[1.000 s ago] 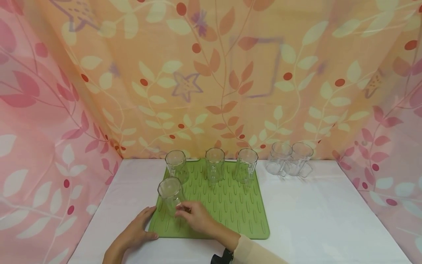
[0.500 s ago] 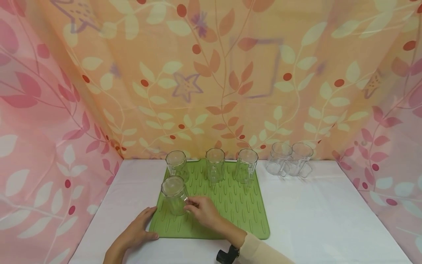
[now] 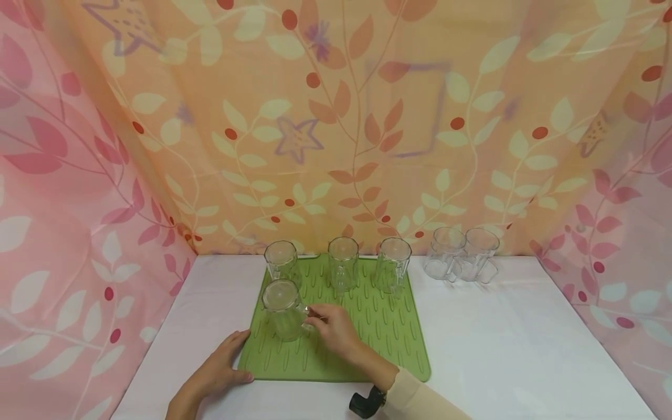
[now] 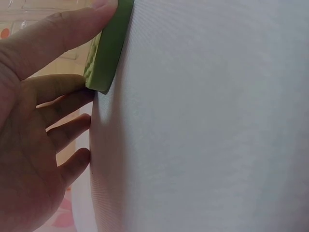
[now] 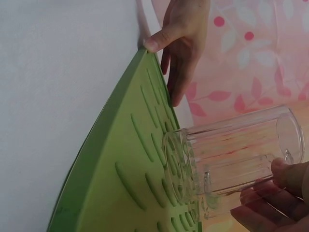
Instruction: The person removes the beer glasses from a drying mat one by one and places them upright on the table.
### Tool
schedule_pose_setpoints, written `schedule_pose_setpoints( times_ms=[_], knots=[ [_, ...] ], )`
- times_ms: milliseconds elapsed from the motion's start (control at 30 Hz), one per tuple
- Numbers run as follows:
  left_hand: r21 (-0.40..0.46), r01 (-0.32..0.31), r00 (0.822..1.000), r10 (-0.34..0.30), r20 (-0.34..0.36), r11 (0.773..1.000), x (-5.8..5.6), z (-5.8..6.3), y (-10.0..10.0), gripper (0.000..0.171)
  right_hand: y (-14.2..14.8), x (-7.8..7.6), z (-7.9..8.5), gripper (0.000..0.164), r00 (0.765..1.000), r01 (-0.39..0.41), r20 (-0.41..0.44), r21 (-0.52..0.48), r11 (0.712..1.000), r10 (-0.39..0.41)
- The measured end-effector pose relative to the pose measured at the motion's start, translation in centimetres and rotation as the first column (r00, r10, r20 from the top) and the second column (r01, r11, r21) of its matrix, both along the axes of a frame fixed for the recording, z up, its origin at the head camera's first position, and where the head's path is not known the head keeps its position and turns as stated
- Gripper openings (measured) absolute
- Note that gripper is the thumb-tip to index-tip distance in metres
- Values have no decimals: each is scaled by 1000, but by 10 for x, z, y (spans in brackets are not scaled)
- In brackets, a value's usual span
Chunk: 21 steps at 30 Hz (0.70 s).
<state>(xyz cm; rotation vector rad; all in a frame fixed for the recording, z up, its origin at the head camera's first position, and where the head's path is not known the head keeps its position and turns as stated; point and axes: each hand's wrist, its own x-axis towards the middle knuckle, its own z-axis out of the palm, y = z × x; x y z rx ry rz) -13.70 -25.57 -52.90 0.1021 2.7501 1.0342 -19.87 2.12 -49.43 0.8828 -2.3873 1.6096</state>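
A clear glass mug stands over the left part of the green ridged mat, its mouth seemingly facing down. My right hand pinches its handle between thumb and fingers; the right wrist view shows the mug with one end close to or on the mat. My left hand rests at the mat's front left corner, fingers loosely straight. In the left wrist view its thumb and a fingertip touch the mat's edge. Whether the mug bears on the mat, I cannot tell.
Along the mat's back edge stand three more glass mugs: a left one, a middle one and a right one. Two mugs sit close together on the white table, right of the mat. Patterned cloth walls the back and sides.
My right hand has moved the mug a little to the right and slightly back over the mat, holding its handle throughout. My left hand has stayed at the mat's corner.
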Motion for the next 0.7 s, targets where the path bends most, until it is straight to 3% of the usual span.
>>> schedule_pose_setpoints(
  times_ms=[200,367,633,700],
  knots=[
    [5,-11,1000,11,2,1000,-1,-1,0,102,4,-3,-3,21,994,70,-82,-35,997,-72],
    [8,-18,1000,18,4,1000,-1,-2,-1,103,9,-5,-4,21,986,78,-140,-62,995,-86],
    [12,5,1000,-4,-24,1000,-2,-2,-1,101,19,-5,-4,21,991,83,-95,-99,992,-93],
    [8,7,999,-7,-33,1000,-2,-2,0,100,21,-2,3,21,994,92,-53,-106,990,-98]
  ],
)
